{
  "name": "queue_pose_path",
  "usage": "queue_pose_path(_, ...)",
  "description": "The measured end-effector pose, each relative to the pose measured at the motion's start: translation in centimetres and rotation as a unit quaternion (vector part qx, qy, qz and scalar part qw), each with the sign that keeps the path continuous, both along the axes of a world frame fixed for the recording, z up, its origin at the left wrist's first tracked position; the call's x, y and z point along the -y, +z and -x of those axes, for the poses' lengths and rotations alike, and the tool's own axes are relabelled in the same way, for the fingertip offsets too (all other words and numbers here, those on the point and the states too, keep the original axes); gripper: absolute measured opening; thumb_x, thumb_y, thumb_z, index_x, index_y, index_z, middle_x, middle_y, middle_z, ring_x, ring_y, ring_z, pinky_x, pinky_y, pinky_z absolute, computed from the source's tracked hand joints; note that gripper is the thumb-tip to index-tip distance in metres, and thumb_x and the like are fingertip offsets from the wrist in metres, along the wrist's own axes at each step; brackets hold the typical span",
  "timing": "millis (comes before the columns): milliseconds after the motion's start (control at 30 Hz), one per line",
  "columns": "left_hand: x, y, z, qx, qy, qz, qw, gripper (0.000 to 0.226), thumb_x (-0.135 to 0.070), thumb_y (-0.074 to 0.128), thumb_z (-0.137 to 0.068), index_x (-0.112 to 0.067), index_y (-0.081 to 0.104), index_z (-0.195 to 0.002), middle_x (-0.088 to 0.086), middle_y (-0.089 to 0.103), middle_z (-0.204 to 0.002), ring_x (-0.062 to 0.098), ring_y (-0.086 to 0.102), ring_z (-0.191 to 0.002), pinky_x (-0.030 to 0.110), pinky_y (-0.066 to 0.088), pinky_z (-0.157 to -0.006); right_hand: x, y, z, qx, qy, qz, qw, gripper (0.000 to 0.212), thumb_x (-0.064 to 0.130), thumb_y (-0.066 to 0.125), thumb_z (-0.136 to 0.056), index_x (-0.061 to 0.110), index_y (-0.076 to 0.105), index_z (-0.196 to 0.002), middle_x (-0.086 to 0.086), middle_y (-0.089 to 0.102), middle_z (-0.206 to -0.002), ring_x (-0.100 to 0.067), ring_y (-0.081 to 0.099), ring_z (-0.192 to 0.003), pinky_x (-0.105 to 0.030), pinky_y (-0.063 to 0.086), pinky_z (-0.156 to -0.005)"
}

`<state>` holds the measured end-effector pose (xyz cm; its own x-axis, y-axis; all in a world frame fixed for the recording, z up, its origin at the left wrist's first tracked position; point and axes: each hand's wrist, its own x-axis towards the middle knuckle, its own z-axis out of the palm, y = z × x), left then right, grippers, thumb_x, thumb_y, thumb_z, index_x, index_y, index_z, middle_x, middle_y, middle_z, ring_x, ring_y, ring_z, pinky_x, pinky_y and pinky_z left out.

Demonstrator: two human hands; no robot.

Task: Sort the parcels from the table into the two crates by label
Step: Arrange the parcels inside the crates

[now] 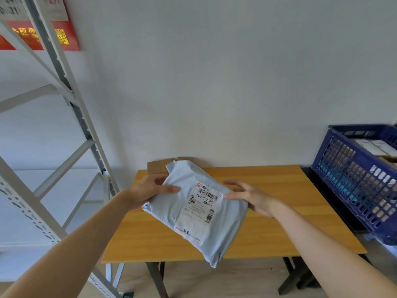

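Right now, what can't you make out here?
Head view:
- Blue crate: cut by the right edge; no other crate shows.
- Boxes inside it: mostly behind its wall.
- Label fine print: too small.
- Cardboard: mostly behind the parcel.

Here's the wooden table (268, 190), a light orange-brown top on dark legs, standing against the far wall. Lying on it at the far left corner is a flat cardboard box (155, 167), partly hidden from this angle. Just right of the table, a dark stand (328, 196) carries the blue crate (354, 181). On the left stands a pale metal rack (86, 130). Everything stands on a light wood floor (225, 280).
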<state>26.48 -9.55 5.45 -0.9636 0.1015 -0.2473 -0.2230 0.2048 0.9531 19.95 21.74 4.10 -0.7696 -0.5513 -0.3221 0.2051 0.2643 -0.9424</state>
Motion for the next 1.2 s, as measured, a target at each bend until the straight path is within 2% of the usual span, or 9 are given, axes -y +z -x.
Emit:
queue_pose_path(100, 1.0, -0.2, -0.1, -0.018, 0.055, -0.04, 0.998, 0.073, -0.038, 0.093, -0.054, -0.005, 0.065, -0.114, 0.013, 0.07, -0.112, 0.03, 0.068, -0.102, 0.048, 0.053, -0.091, -0.3, -0.5, 0.2, -0.019, -0.06, 0.015, 0.998, 0.082, 0.036, 0.086, -0.057, 0.033, 0.049, -0.13, 0.002, 0.064, -0.12, -0.016, 0.057, -0.114, -0.04, 0.042, -0.101)
queue_pose_path(200, 2.0, -0.2, 0.0, -0.025, 0.085, -0.065, 0.994, 0.08, -0.042, 0.094, -0.049, -0.002, 0.065, -0.111, 0.013, 0.071, -0.109, 0.03, 0.069, -0.1, 0.049, 0.054, -0.09, 0.0, -0.5, 0.0, -0.005, -0.082, 0.06, 0.995, 0.076, 0.031, 0.089, -0.056, 0.042, 0.051, -0.121, 0.001, 0.067, -0.116, -0.018, 0.059, -0.114, -0.046, 0.043, -0.101)
queue_pose_path(267, 2.4, 0.0, 0.0, -0.028, 0.093, -0.078, 0.992, 0.079, -0.043, 0.094, -0.049, -0.003, 0.065, -0.111, 0.012, 0.071, -0.109, 0.031, 0.068, -0.101, 0.05, 0.054, -0.09, 0.4, -0.5, 0.0, 0.013, -0.09, 0.104, 0.99, 0.078, 0.022, 0.087, -0.058, 0.039, 0.051, -0.125, -0.005, 0.068, -0.115, -0.025, 0.064, -0.11, -0.05, 0.048, -0.098)
queue_pose_path(400, 3.0, 0.2, 0.0, -0.022, 0.118, -0.1, 0.988, 0.081, -0.047, 0.092, -0.051, -0.005, 0.063, -0.115, 0.009, 0.072, -0.109, 0.029, 0.068, -0.102, 0.045, 0.056, -0.086, 1.3, -0.2, -0.1, 0.039, -0.106, 0.157, 0.981, 0.089, 0.01, 0.086, -0.061, 0.034, 0.042, -0.134, -0.013, 0.068, -0.115, -0.033, 0.068, -0.1, -0.043, 0.055, -0.074)
queue_pose_path(467, 3.2, 0.4, 0.0, -0.021, 0.128, -0.11, 0.985, 0.078, -0.047, 0.09, -0.054, -0.006, 0.064, -0.115, 0.008, 0.072, -0.108, 0.027, 0.069, -0.1, 0.041, 0.057, -0.081, 1.9, 0.0, -0.2, 0.045, -0.102, 0.169, 0.979, 0.088, 0.008, 0.086, -0.061, 0.035, 0.044, -0.133, -0.014, 0.069, -0.112, -0.033, 0.069, -0.095, -0.041, 0.055, -0.068)
queue_pose_path(767, 4.9, 1.9, 0.1, -0.028, 0.103, -0.124, 0.986, 0.067, -0.039, 0.09, -0.058, -0.007, 0.068, -0.112, 0.012, 0.072, -0.108, 0.03, 0.07, -0.097, 0.035, 0.058, -0.072, 3.4, 1.2, -0.3, 0.017, -0.111, 0.198, 0.974, 0.083, 0.005, 0.083, -0.063, 0.033, 0.048, -0.133, -0.011, 0.069, -0.115, -0.031, 0.066, -0.106, -0.04, 0.056, -0.072)
queue_pose_path(967, 5.7, 2.7, 0.3, -0.037, 0.068, -0.128, 0.989, 0.057, -0.033, 0.084, -0.068, -0.007, 0.066, -0.115, 0.012, 0.071, -0.112, 0.031, 0.068, -0.101, 0.037, 0.058, -0.078, 3.7, 2.5, -0.5, 0.002, -0.125, 0.212, 0.969, 0.08, 0.004, 0.082, -0.064, 0.027, 0.05, -0.133, -0.016, 0.068, -0.115, -0.033, 0.067, -0.104, -0.039, 0.056, -0.071)
queue_pose_path(1100, 5.5, 2.9, 0.9, -0.038, 0.055, -0.123, 0.99, 0.057, -0.032, 0.083, -0.068, -0.006, 0.065, -0.115, 0.012, 0.071, -0.111, 0.03, 0.069, -0.101, 0.04, 0.057, -0.083, 3.4, 2.8, -0.9, -0.009, -0.141, 0.207, 0.968, 0.08, 0.004, 0.082, -0.064, 0.026, 0.05, -0.133, -0.015, 0.068, -0.115, -0.031, 0.067, -0.104, -0.036, 0.056, -0.07)
queue_pose_path(1200, 5.0, 2.6, 1.4, -0.034, 0.048, -0.127, 0.99, 0.058, -0.033, 0.086, -0.064, -0.007, 0.067, -0.112, 0.012, 0.072, -0.108, 0.03, 0.07, -0.098, 0.037, 0.059, -0.077, 3.1, 2.9, -1.5, -0.013, -0.166, 0.2, 0.966, 0.08, 0.003, 0.082, -0.062, 0.026, 0.051, -0.133, -0.012, 0.069, -0.116, -0.028, 0.068, -0.103, -0.035, 0.056, -0.069)
